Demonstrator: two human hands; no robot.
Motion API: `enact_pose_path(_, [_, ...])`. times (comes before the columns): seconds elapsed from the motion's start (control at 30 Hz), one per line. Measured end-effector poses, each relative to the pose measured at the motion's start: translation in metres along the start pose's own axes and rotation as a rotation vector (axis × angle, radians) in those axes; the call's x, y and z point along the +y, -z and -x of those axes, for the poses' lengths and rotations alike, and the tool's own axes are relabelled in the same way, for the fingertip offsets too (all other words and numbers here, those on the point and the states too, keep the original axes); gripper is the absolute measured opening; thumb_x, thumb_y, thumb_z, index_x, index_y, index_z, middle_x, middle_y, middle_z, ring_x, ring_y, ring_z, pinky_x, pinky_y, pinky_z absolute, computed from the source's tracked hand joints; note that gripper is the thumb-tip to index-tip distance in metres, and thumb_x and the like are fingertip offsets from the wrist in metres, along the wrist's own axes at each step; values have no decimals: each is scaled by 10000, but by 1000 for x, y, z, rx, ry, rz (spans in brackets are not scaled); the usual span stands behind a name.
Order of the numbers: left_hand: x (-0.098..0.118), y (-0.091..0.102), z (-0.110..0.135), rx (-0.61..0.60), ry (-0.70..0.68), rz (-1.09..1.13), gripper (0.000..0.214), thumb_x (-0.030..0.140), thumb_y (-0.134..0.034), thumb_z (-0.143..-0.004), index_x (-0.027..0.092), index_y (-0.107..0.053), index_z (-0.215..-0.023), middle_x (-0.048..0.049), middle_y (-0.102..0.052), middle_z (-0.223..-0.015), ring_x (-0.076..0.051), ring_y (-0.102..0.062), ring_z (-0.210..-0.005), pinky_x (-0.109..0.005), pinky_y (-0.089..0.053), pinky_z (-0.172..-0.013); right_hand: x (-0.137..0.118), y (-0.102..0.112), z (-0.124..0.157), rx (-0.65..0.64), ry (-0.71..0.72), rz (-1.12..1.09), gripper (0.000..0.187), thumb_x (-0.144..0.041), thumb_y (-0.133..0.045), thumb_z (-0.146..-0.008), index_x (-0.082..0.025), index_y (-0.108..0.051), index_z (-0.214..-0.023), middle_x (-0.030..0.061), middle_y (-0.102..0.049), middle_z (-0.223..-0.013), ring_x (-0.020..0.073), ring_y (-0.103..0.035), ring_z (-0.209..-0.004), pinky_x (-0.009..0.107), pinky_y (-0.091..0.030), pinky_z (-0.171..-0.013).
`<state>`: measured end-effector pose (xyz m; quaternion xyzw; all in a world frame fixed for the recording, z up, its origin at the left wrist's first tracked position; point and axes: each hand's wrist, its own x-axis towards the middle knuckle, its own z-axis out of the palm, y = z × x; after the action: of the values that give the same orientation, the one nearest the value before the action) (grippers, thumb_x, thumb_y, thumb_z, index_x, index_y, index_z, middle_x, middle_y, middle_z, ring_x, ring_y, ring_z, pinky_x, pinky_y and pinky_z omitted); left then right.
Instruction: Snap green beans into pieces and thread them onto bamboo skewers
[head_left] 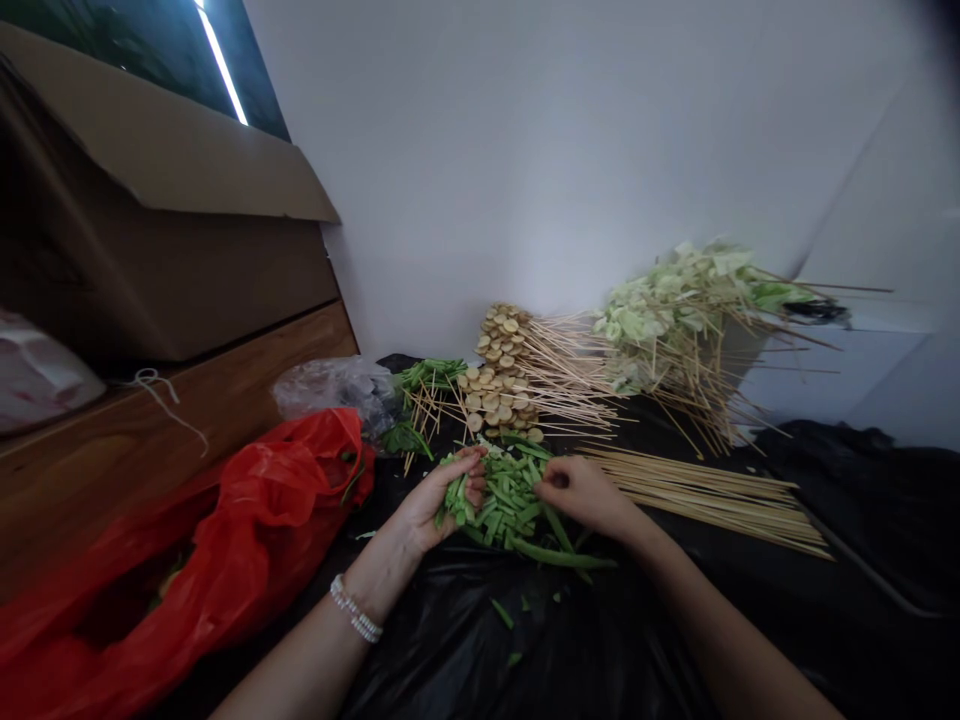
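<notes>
So the left hand [430, 508] is curled loosely, palm up, around a clump of cut green pieces [457, 497], fingers wrapped over them. The right hand [589, 492] has its thumb and forefinger curled nearly together at the edge of the pile [504, 505]; can't tell if anything's pinched in there. The pile sits right between the hands, on black plastic [442, 630].

My read: the step in hand is gathering or sorting pieces by the handful. The next move, I'd say, calls for a light right-hand pinch and a left curl snug enough not to spill.

Treat the pile as the clock's centre, 12 pointing away from the person. A long green pod [562, 556] lies at 5 o'clock, with a few scraps [502, 612] at 6. Bare sticks [712, 500] fan out at 3. Skewered pale round slices [499, 395] are stacked at 12, skewered pale leaves [660, 310] heaped around 1 to 2, and skewered dark greens [435, 374] at 11. Clear plastic bag [337, 388] at 10, red bag [277, 500] at 9.
</notes>
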<state>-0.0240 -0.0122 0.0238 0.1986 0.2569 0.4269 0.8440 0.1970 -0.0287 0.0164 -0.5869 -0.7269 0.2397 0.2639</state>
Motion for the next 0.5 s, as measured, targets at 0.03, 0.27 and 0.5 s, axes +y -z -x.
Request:
enact_pose_path(0.03, [0,-1,0,16,0,-5,110,58,-623,-810,125,-563,-873,25,-491,-645,-44,-513,-501,-102,-426,-438,-2,2,0,9,18,-147,191,-337,-578,-772,-197,-576,-644,-22,-572,-602,130,-523,-580,242,-355,-556])
enact_pose_path(0.27, [-2,-4,3,13,-62,-160,241,102,-774,-675,128,-576,-811,32,-526,-640,-35,-484,-479,-107,-391,-418,-14,13,4,43,205,-709,239,-410,-554,-873,-213,-602,-999,-4,-650,-784,153,-598,-735,285,-468,-707])
enact_pose_path(0.5, [-9,-1,0,85,-344,-730,428,435,-781,-680,94,-687,-923,50,-505,-521,-58,-427,-407,-169,-340,-388,-7,0,4,216,461,37,215,-276,-520,-932,-233,-687,-1060,52,-660,-920,197,-570,-884,325,-417,-792])
